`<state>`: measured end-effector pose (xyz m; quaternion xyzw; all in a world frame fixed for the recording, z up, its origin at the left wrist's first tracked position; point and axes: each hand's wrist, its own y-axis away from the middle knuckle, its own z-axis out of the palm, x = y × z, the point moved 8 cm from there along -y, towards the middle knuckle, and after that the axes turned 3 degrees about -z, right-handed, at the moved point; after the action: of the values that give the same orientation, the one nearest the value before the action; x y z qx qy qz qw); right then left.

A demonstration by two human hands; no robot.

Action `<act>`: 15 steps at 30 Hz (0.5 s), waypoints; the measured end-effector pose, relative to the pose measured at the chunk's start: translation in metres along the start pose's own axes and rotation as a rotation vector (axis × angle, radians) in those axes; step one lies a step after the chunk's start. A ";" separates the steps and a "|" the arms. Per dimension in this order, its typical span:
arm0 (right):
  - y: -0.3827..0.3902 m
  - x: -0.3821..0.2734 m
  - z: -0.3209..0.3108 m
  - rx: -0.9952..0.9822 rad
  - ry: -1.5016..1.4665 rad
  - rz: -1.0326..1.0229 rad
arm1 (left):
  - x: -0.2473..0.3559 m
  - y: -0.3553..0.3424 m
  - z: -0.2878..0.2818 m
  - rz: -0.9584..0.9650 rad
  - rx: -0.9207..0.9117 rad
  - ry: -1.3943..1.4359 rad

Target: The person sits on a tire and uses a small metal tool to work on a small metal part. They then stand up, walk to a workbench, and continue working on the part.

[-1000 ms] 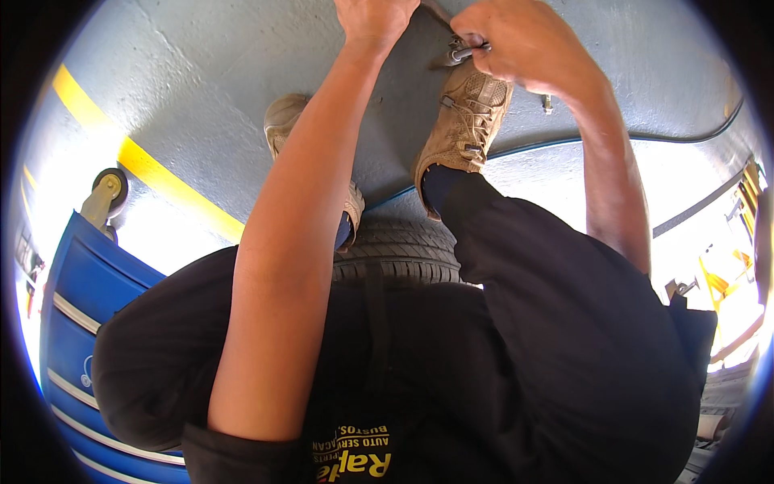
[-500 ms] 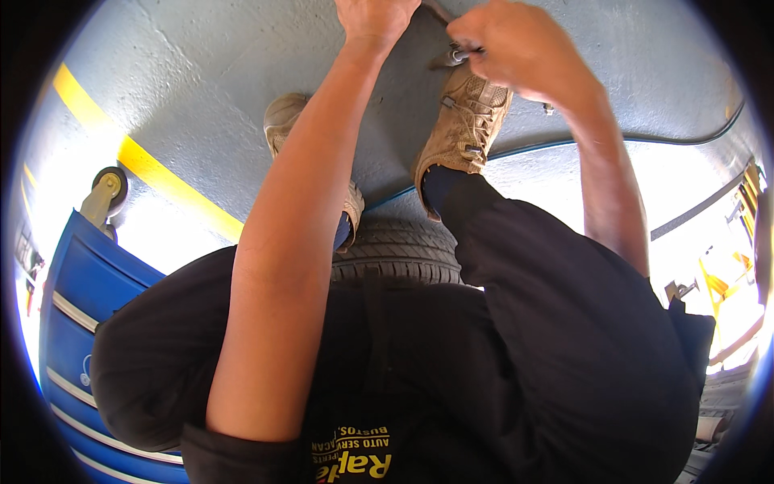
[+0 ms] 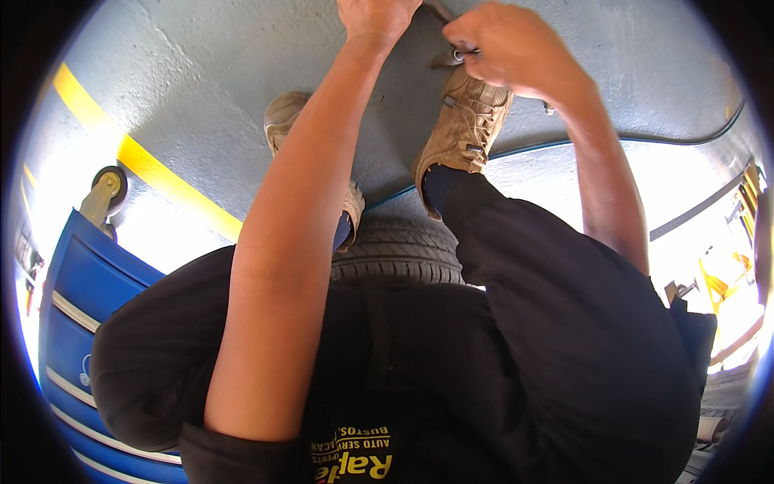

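My right hand (image 3: 520, 52) is above the toe of my right shoe (image 3: 468, 121), its fingers curled closed round a slim metal tool (image 3: 458, 56) with a shiny round end; the rest of the tool is hidden in the grip. At the top edge, my left hand (image 3: 377, 18) is cut off by the picture, so its fingers do not show. Between the two hands a thin brownish curved piece (image 3: 438, 10) shows at the top edge; what it belongs to is out of sight.
A tyre (image 3: 399, 250) lies below me, between my feet and lap. To the left stands a blue drawer cabinet (image 3: 101, 262) with a caster (image 3: 113, 189). A dark blue-green hose (image 3: 645, 140) crosses the grey floor, which has a yellow line (image 3: 165, 173) on the left.
My right hand and wrist have shifted slightly left with the metal tool. My left arm has hardly moved.
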<state>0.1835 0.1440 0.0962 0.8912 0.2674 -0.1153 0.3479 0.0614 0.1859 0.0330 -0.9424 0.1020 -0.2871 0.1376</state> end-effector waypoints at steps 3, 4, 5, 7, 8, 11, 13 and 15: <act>-0.004 -0.004 0.007 0.052 -0.009 -0.078 | -0.001 0.001 -0.001 0.007 0.000 0.003; -0.001 0.000 -0.003 0.073 -0.032 -0.082 | -0.003 0.002 -0.001 0.006 0.000 -0.008; 0.002 0.002 -0.012 0.096 -0.052 -0.082 | -0.002 0.000 -0.001 0.008 0.004 -0.014; -0.001 0.003 0.006 0.062 -0.045 -0.058 | 0.001 -0.001 0.000 0.004 -0.009 -0.012; -0.003 0.000 0.011 0.043 -0.043 -0.047 | 0.001 0.000 0.001 0.001 -0.017 -0.013; -0.005 -0.002 0.002 0.014 -0.027 -0.043 | -0.001 0.001 -0.002 0.021 0.001 -0.002; -0.002 0.000 0.001 -0.001 -0.053 -0.021 | -0.002 0.003 -0.002 0.001 -0.010 -0.010; 0.001 0.002 0.002 0.009 -0.036 -0.027 | 0.002 0.000 0.001 0.004 -0.009 0.004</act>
<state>0.1861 0.1433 0.0945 0.8868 0.2724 -0.1373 0.3472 0.0632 0.1854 0.0331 -0.9423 0.1054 -0.2882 0.1338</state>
